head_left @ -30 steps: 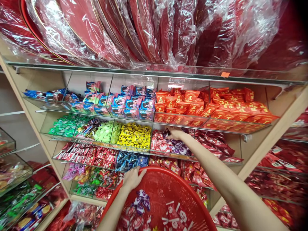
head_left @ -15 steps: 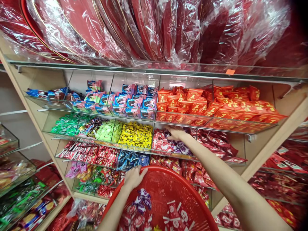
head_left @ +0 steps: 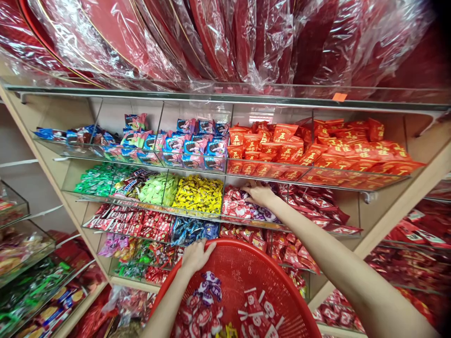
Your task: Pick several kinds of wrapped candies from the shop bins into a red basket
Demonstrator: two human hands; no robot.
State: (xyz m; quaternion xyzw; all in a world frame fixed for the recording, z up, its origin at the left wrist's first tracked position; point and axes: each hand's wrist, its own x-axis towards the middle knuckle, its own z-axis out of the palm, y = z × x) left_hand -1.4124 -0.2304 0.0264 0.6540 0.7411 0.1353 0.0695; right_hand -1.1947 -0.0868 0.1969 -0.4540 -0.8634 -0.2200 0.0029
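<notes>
Gripping: left hand (head_left: 196,256) closed over the far rim of a red basket (head_left: 243,272), fingers curled on the edge. Right hand (head_left: 259,193) palm-down among pink-and-white sweets (head_left: 237,206) in a glass shelf compartment, fingers bent; whether any sweet is actually pinched cannot be told. Basket contents: purple-wrapped sweets (head_left: 209,286), red-and-white packets (head_left: 259,312). Adjoining compartment to the left: yellow sweets (head_left: 199,193). Shelf above: orange-red packets (head_left: 317,150), blue packets (head_left: 197,145).
</notes>
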